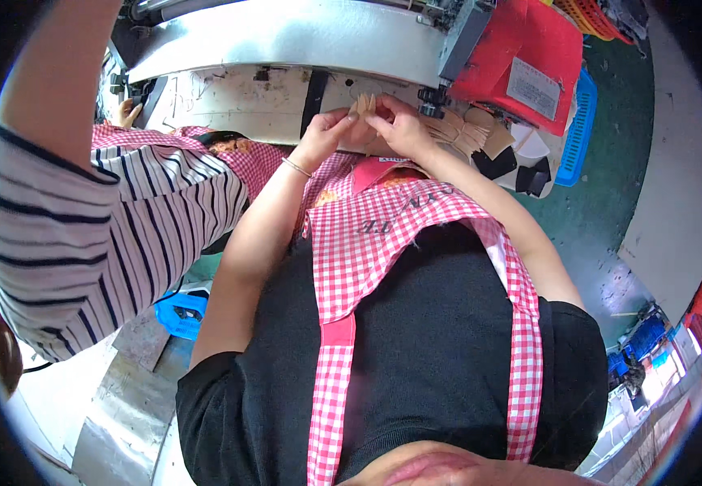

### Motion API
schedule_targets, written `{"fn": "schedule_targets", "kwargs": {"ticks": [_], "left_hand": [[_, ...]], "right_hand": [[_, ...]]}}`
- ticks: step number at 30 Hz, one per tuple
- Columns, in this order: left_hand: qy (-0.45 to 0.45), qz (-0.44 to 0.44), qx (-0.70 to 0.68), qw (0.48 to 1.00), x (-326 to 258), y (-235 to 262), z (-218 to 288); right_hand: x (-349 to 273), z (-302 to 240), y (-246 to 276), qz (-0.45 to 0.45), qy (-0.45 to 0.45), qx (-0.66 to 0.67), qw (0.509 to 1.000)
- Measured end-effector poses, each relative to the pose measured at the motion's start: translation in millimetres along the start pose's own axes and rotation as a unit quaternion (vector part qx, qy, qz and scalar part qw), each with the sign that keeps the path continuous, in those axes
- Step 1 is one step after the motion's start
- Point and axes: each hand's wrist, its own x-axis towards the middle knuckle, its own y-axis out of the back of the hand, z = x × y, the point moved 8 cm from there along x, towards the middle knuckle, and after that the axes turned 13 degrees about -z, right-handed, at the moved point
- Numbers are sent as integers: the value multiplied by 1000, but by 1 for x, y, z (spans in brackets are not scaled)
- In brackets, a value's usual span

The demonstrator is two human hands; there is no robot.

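My left hand (326, 136) and my right hand (400, 128) meet over the near edge of the worktable (229, 101). Between their fingertips they pinch a small fanned stack of tan cut pieces (363, 104), whose material I cannot make out. The fingers of both hands are closed on the stack from either side. Just right of my right hand lie more tan pieces (458, 134), loosely bundled. Beyond the stack stands a machine with a long silver cover (286, 42).
Black pieces (497, 165) and a white piece (531, 142) lie at the table's right end. A red sheet (513, 61) with a label overhangs a blue basket (579, 130). An orange basket (595, 18) stands farther back. At left, close by, a co-worker's striped sleeve (59, 235) reaches in.
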Motion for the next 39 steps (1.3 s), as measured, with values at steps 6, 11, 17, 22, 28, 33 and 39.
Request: {"fn": "schedule_targets", "kwargs": {"ticks": [6, 11, 17, 22, 28, 33, 39], "left_hand": [[33, 90, 137, 986, 13, 10, 0], [-9, 192, 230, 954, 13, 15, -11], [-202, 191, 471, 837, -15, -15, 60], [65, -136, -70, 986, -48, -61, 41], [-26, -173, -88, 981, -59, -70, 106], [-24, -221, -121, 967, -62, -82, 144], [-35, -122, -168, 978, -52, -77, 162]], "right_hand": [[12, 69, -2, 0, -62, 76, 995], [7, 82, 4, 40, -168, 48, 984], [-23, 67, 6, -26, -201, -8, 979], [-39, -86, 1, -39, 41, -41, 998], [-34, -134, 10, -83, 23, 150, 985], [-26, -170, 23, -131, 75, 136, 979], [-10, -191, 46, -79, 90, 22, 993]]}}
